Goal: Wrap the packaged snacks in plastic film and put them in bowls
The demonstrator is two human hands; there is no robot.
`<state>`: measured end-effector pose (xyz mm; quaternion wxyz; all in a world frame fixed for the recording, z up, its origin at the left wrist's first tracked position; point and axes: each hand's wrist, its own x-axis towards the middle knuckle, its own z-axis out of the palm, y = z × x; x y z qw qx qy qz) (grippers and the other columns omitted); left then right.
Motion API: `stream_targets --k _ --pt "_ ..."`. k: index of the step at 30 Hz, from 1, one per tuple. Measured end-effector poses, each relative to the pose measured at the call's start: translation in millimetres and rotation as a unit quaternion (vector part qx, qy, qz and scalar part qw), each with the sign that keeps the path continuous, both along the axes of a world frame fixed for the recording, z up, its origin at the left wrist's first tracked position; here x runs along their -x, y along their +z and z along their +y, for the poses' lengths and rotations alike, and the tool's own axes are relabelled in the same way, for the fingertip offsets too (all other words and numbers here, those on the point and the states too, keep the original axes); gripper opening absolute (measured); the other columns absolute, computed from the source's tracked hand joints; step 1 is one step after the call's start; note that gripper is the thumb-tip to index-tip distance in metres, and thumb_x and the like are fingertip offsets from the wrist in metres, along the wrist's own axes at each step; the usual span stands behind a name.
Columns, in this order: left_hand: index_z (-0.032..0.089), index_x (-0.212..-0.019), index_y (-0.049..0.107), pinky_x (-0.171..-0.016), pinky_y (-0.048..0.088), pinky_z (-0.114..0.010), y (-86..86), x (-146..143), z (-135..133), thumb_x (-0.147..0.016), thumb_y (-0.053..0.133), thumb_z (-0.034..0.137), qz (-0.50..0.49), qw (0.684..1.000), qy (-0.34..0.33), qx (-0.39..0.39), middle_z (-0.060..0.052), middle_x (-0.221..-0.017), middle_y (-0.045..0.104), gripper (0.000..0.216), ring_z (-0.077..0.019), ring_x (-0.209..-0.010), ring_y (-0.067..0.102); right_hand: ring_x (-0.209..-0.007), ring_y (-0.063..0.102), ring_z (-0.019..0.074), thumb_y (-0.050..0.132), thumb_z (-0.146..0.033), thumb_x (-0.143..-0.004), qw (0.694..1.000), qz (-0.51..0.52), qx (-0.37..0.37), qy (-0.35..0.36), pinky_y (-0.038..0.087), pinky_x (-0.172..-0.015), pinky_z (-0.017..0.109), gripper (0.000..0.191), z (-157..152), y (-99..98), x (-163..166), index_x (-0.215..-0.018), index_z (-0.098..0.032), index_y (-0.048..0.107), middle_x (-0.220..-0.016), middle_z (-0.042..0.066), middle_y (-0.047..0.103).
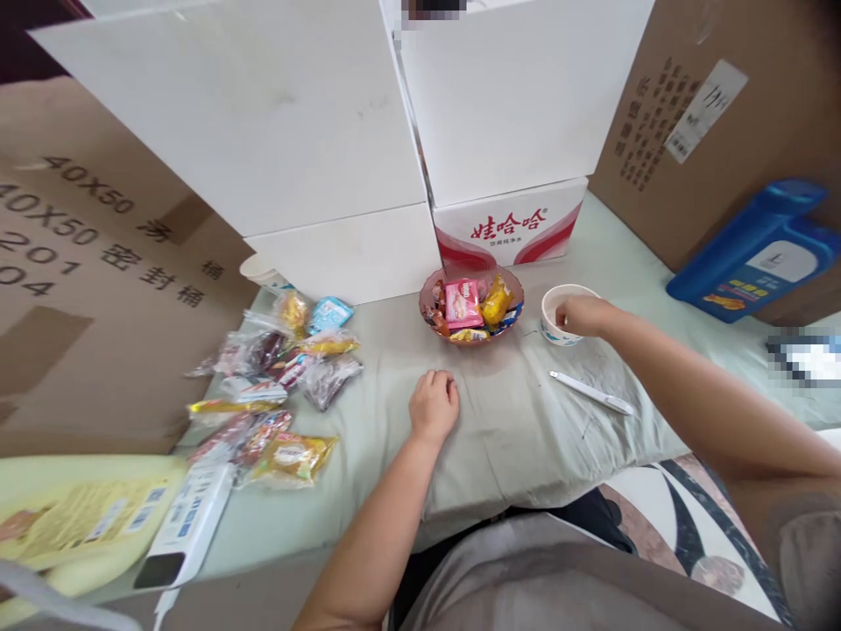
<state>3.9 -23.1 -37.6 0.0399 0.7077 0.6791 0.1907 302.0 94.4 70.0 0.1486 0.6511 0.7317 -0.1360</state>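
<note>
My left hand [433,405] rests on the pale green cloth [512,429] with its fingers curled under, nothing visible in it. My right hand [582,315] reaches into a small white cup [550,308], fingers bent over its rim; what they hold, if anything, is hidden. Left of the cup stands a brown bowl [471,304] filled with wrapped snacks, a pink packet on top. A white pen [590,392] lies on the cloth below my right hand.
Several snack packets [276,386] lie scattered at the left. White boxes [315,131] and a red-and-white carton [509,230] stand behind the bowl. Cardboard boxes flank both sides. A blue container [755,250] leans at the right. A white box [190,521] lies at lower left.
</note>
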Motion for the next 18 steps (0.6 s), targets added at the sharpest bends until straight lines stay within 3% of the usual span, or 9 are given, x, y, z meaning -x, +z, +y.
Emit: stream_targets --k 4,10,14,16,18 --pt "0.021 -0.089 0.063 -0.077 0.045 -0.031 3.1 -1.0 -1.7 -0.086 0.054 0.017 -0.004 1.000 0.001 0.014 -0.005 -0.092 0.064 0.011 -0.0217 -0.092 0.059 -0.080 0.063 0.0216 0.065 -0.013 -0.072 0.995 0.012 0.098 0.026 0.043 -0.073 0.030 0.018 26.2 -16.3 5.9 -0.087 -0.013 0.075 -0.091 0.011 0.071" --pt "0.021 -0.087 0.064 -0.078 0.047 -0.030 1.6 -2.3 1.0 -0.084 0.057 0.016 -0.067 0.998 0.006 0.019 -0.004 -0.088 0.063 0.009 -0.0195 -0.089 0.059 -0.078 0.062 0.0212 0.063 -0.014 -0.075 0.993 0.023 0.114 0.026 0.040 -0.070 0.030 0.019 30.0 -22.8 7.5 -0.090 -0.008 0.074 -0.090 0.015 0.070" --pt "0.020 -0.097 0.064 -0.086 0.049 -0.032 11.1 20.6 -3.7 -0.083 0.059 0.017 -0.103 0.995 0.016 -0.008 -0.006 -0.097 0.062 0.016 -0.0189 -0.092 0.060 -0.087 0.061 0.0204 0.059 -0.018 -0.082 0.996 0.056 0.065 0.035 0.041 -0.075 0.028 0.021 11.3 -1.9 -2.9 -0.099 -0.013 0.070 -0.102 0.012 0.069" --pt "0.017 -0.104 0.063 -0.100 0.043 -0.042 20.3 46.2 -9.4 -0.082 0.059 0.020 -0.079 0.990 0.082 -0.081 -0.013 -0.115 0.057 0.023 -0.0255 -0.111 0.054 -0.091 0.060 0.0172 0.052 -0.027 -0.091 0.993 0.113 -0.008 0.027 0.042 -0.077 0.026 0.026 -9.5 8.3 -17.4 -0.111 -0.017 0.065 -0.112 0.009 0.067" --pt "0.016 -0.112 0.062 -0.109 0.031 -0.055 29.0 77.3 -13.8 -0.080 0.062 0.024 -0.028 0.972 0.178 -0.153 -0.018 -0.135 0.044 0.033 -0.0358 -0.131 0.038 -0.084 0.060 0.0152 0.052 -0.034 -0.092 0.975 0.195 -0.109 -0.005 0.043 -0.075 0.028 0.025 -35.7 10.4 -36.2 -0.110 -0.021 0.064 -0.110 0.008 0.067"
